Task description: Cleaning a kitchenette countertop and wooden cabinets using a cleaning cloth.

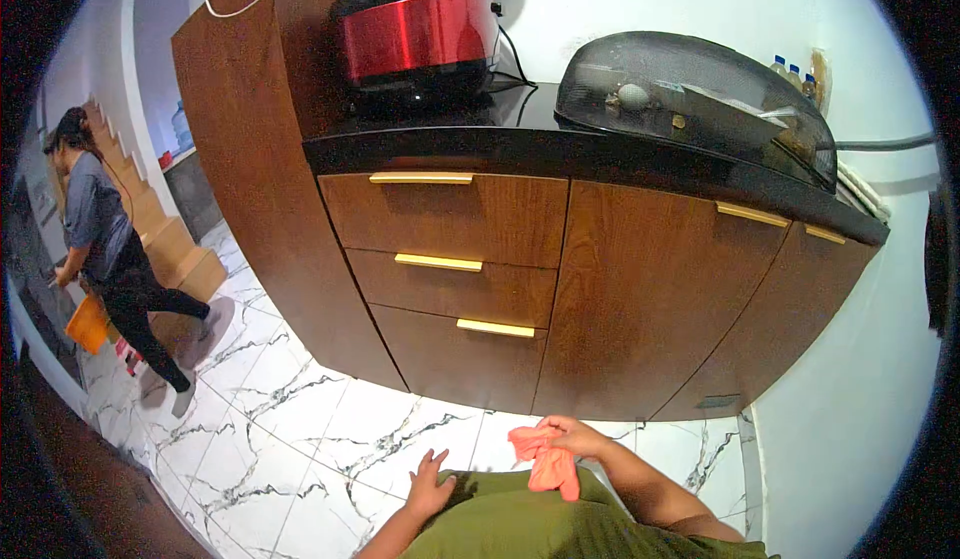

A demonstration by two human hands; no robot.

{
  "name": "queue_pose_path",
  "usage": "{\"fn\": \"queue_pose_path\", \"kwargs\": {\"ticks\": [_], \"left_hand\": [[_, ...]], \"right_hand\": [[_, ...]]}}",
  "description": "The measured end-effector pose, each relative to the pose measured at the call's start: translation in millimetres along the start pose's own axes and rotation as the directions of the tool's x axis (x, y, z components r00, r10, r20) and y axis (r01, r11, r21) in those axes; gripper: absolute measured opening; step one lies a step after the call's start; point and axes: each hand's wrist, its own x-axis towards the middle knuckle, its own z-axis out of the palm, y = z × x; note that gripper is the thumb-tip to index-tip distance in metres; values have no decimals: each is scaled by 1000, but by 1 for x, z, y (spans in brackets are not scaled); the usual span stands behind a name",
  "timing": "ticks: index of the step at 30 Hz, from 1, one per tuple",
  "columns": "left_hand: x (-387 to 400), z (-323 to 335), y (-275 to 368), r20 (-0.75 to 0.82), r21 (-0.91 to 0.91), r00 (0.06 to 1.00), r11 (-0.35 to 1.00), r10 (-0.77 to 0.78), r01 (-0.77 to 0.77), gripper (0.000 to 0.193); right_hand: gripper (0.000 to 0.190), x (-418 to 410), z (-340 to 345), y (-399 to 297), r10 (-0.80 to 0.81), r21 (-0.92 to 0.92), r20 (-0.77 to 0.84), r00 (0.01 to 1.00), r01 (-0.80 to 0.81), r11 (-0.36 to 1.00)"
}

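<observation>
My right hand (574,437) is closed on a salmon-pink cloth (553,469), which hangs down in front of my green shirt. My left hand (430,488) is held out to the left of the cloth, fingers apart, with nothing in it. Both hands are over the white marbled floor tiles (352,431), before a brown wooden cabinet (450,281) with gold handles.
On the black countertop (525,138) stand a red and black rice cooker (420,33) with its lid raised and a dark mesh food cover (697,101). At the left, a person (105,236) walks with an orange bucket (88,324) near wooden stairs (191,262).
</observation>
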Motion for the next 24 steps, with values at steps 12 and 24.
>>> {"fn": "queue_pose_path", "kwargs": {"ticks": [12, 24], "left_hand": [[-17, -23, 69, 30, -233, 949, 925, 315, -300, 61], [-47, -250, -83, -193, -402, 966, 884, 170, -236, 24]], "right_hand": [[29, 18, 80, 1, -271, -450, 82, 959, 279, 849], [34, 201, 257, -61, -70, -567, 318, 946, 249, 785]]}}
